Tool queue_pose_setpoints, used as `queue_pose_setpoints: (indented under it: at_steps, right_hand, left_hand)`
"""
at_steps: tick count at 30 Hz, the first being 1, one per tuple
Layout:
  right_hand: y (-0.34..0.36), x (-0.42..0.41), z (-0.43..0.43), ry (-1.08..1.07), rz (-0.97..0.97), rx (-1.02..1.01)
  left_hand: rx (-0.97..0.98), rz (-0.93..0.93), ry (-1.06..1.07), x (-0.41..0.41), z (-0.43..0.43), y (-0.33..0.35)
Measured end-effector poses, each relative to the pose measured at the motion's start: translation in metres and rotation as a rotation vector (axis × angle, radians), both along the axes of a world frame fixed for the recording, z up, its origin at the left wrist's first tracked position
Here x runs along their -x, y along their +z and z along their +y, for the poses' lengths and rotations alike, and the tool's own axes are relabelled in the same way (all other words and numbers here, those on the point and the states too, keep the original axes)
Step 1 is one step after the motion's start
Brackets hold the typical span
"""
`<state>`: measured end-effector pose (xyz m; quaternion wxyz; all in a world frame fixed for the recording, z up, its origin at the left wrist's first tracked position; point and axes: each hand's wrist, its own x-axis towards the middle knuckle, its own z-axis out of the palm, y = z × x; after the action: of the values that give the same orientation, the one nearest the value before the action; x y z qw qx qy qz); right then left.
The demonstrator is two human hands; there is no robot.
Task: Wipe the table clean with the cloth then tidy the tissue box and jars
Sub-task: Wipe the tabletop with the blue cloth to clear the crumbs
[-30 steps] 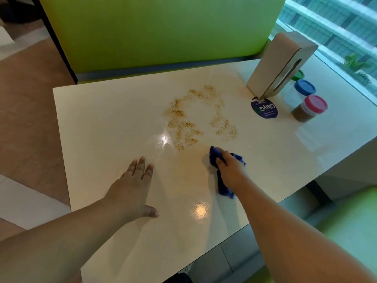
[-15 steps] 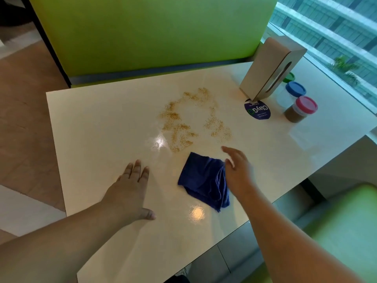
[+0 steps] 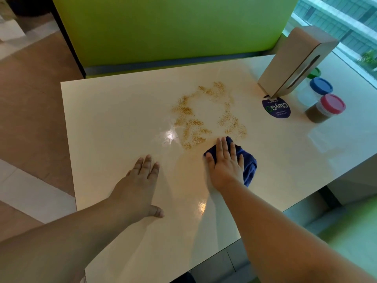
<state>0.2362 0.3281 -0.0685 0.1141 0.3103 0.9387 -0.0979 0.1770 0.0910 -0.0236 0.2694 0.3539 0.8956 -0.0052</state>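
Two hands are on the tabletop [image 3: 114, 111], each for its own reason. The right hand [image 3: 225, 163] lies flat on the blue cloth [image 3: 248, 166], fingers spread and pressing down rather than closed round it, so its grip is wide, pinning the cloth by palm pressure, probably to sweep a broad patch. The cloth sits just below the scattered brown crumbs [image 3: 204, 117], its far edge almost touching the nearest grains (none look cleared yet). The left hand [image 3: 138, 186] rests palm-down on bare surface, open and holding nothing, thumb out to the side; it seems to brace the body. Both forearms reach forward from the near edge. Off at the far right corner the tissue box [image 3: 293, 60] stands tilted, with the jars [image 3: 324, 107] beside it, untouched.
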Motion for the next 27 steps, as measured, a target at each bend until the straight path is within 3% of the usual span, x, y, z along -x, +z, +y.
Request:
queue_pose_setpoints:
  at_steps: [7,10,13,17,20,25,27]
  right_hand:
    - [0.004,-0.023,-0.039,0.295,0.112,0.039]
    - [0.001,-0.02,0.002,0.081,0.048,-0.075]
    - [0.0,0.0,0.014,-0.045,-0.018,-0.035]
    - [0.003,-0.004,-0.025,0.23,0.104,0.035]
    - [0.003,-0.027,-0.022,0.357,0.092,0.011]
    - [0.001,-0.014,0.008,0.031,-0.014,-0.038]
    - [0.002,-0.004,-0.01,0.069,-0.004,-0.01]
  left_hand:
    - [0.002,0.005,0.003,0.001,-0.001,-0.003]
    - [0.003,0.006,0.009,0.001,-0.001,-0.004]
    - [0.002,0.001,0.0,0.001,-0.001,-0.004]
    - [0.001,-0.004,0.0,0.001,-0.001,-0.003]
    - [-0.003,0.001,-0.001,0.0,-0.001,-0.002]
    - [-0.003,0.007,0.0,0.001,-0.001,-0.003]
    - [0.003,0.005,-0.004,0.001,-0.001,-0.004]
